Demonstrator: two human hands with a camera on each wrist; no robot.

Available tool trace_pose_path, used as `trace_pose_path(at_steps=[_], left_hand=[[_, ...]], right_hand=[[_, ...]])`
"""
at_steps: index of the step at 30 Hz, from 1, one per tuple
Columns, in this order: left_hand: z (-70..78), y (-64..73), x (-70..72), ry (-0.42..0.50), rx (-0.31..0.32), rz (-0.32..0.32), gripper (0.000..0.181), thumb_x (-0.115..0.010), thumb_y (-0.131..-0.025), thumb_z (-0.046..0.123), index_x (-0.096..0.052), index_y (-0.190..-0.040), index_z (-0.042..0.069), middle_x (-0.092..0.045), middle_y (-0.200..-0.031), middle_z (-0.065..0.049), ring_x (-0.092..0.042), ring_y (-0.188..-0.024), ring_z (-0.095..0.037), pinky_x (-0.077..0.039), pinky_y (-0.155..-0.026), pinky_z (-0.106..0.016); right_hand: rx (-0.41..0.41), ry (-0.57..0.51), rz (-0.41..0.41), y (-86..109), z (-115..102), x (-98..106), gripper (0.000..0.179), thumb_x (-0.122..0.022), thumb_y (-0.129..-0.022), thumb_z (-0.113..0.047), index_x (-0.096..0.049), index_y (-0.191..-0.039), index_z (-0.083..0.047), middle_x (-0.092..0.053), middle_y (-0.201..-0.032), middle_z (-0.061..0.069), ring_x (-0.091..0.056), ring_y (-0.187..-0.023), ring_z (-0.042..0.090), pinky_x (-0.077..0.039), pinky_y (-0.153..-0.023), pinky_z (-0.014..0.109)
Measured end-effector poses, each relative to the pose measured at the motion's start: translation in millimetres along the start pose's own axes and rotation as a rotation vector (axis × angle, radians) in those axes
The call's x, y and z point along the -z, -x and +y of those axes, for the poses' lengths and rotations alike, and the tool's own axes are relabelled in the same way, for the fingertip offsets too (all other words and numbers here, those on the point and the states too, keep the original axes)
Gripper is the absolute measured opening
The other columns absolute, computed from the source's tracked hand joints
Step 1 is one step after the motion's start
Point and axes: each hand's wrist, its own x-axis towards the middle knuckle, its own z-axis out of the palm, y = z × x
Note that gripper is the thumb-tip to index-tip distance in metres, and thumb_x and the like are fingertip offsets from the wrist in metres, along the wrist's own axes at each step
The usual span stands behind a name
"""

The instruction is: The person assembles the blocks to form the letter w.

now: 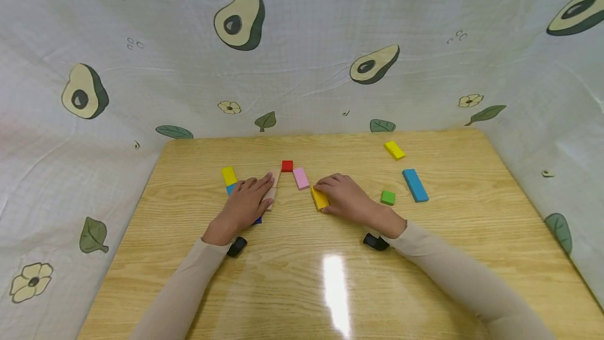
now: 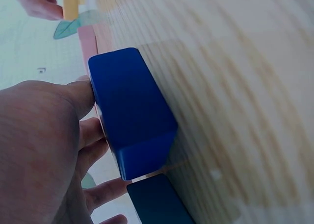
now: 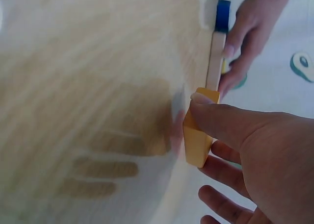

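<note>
My right hand (image 1: pixel 346 201) pinches an orange-yellow block (image 1: pixel 319 199) between thumb and fingers; in the right wrist view the thumb lies across the block's top end. My left hand (image 1: pixel 243 206) lies with outstretched fingers over a group of blocks, touching pale wooden blocks (image 1: pixel 274 183) along its right side. A dark blue block (image 2: pixel 125 101) sits by that hand's thumb in the left wrist view, with a second, teal-looking block (image 2: pixel 159 199) below it. Part of this group is hidden under the palm. A pink block (image 1: pixel 301 178) and a small red block (image 1: pixel 287 166) lie between the hands.
A yellow block (image 1: pixel 228 175) lies beyond the left hand. To the right are a green block (image 1: pixel 388 198), a long blue block (image 1: pixel 416 185) and another yellow block (image 1: pixel 394 150). An avocado-print cloth (image 1: pixel 302 67) borders the wooden table (image 1: pixel 302 293) at the back and sides.
</note>
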Motion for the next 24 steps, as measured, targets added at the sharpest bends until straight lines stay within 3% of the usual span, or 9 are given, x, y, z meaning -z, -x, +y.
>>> trace_pose_path(at_steps=[9,24], left_hand=[[-0.7,1.2,-1.5,-0.005,-0.006,0.01,0.062,-0.053,-0.112,0.037,-0.039,-0.164,0.007,-0.033,-0.172,-0.009,-0.04,-0.149,-0.038,-0.028,-0.122,-0.06],[-0.2,0.5,-0.3,-0.003,-0.007,0.017,0.061,-0.053,-0.112,0.036,-0.04,-0.164,0.007,-0.034,-0.172,-0.009,-0.041,-0.148,-0.037,-0.029,-0.122,-0.06]], right_hand=[[0.051,0.005,-0.002,-1.1,-11.9,-8.5,0.059,-0.086,-0.091,-0.025,-0.066,-0.142,-0.002,-0.065,-0.142,0.012,-0.056,-0.131,0.033,-0.043,-0.116,0.051],[0.11,0.043,0.021,-8.3,-13.0,-14.1,0.052,-0.08,-0.097,-0.025,-0.067,-0.143,-0.006,-0.06,-0.143,0.016,-0.055,-0.13,0.035,-0.047,-0.11,0.05]])
